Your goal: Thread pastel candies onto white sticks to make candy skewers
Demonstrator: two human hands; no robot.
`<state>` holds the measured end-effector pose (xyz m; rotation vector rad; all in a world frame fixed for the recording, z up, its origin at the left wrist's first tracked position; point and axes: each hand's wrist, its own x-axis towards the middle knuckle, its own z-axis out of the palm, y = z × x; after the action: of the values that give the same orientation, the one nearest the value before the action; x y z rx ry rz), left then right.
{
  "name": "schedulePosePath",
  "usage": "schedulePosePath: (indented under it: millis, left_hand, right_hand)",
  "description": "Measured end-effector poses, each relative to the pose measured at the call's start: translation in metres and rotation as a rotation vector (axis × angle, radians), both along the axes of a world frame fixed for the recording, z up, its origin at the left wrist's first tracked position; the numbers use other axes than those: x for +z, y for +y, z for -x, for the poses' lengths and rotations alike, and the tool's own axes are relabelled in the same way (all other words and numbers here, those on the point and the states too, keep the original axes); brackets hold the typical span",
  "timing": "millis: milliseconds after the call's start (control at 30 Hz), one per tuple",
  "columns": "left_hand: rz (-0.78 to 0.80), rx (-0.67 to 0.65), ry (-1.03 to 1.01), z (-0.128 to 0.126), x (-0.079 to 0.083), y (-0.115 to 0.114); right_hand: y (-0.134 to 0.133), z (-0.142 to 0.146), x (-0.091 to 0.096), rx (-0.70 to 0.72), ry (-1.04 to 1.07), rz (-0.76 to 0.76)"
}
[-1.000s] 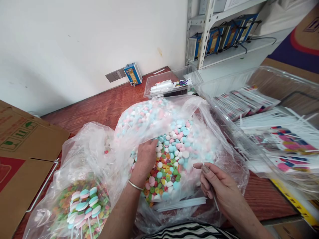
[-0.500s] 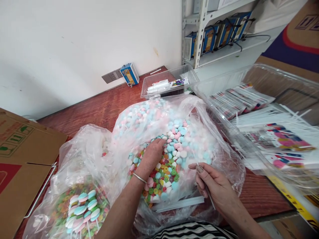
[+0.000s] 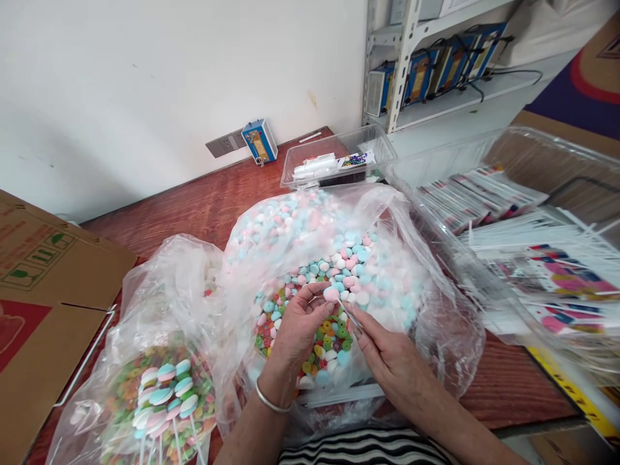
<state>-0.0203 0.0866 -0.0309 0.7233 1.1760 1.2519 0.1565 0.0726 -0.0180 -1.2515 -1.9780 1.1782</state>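
Note:
My left hand [image 3: 303,320] pinches a pink and white candy [image 3: 332,295] above the open bag. In my right hand [image 3: 382,345] is a thin white stick [image 3: 345,308], its tip close to or against that candy; whether it has gone in I cannot make out. Below both hands a large clear plastic bag [image 3: 436,323] holds pink, blue and white candies [image 3: 356,255] along with small coloured gummy rings [image 3: 334,336]. At the lower left, several candy skewers [image 3: 165,400] on white sticks lie on another bag of gummy rings [image 3: 121,387].
White sticks [image 3: 339,395] lie at the bag's front edge. To the right a clear plastic bin [image 3: 436,239] holds sticks and printed packets; a smaller clear tray [image 3: 290,171] stands behind. A cardboard box [image 3: 58,290] is at left, a blue device [image 3: 260,142] by the wall.
My left hand has come up out of the candies with one pinched in its fingers. My right hand has moved left, bringing the stick up to the candy.

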Motion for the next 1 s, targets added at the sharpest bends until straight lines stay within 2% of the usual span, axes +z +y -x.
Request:
schedulePosePath:
  millis: [167, 333, 600, 1000]
  left_hand:
    - [-0.005, 0.049, -0.033, -0.002, 0.000, -0.003]
    - [0.002, 0.132, -0.026, -0.003, -0.001, -0.001]
    - [-0.043, 0.127, 0.019, -0.006, -0.004, -0.004]
    - [-0.083, 0.088, 0.245, -0.011, -0.003, -0.007]
  right_hand:
    - [-0.003, 0.000, -0.003, 0.028, -0.006, -0.024]
    - [-0.010, -0.003, 0.002, 0.009, 0.020, 0.015]
    - [-0.009, -0.001, 0.007, 0.017, 0.095, 0.021]
    - [-0.007, 0.003, 0.007, -0.031, 0.054, 0.053]
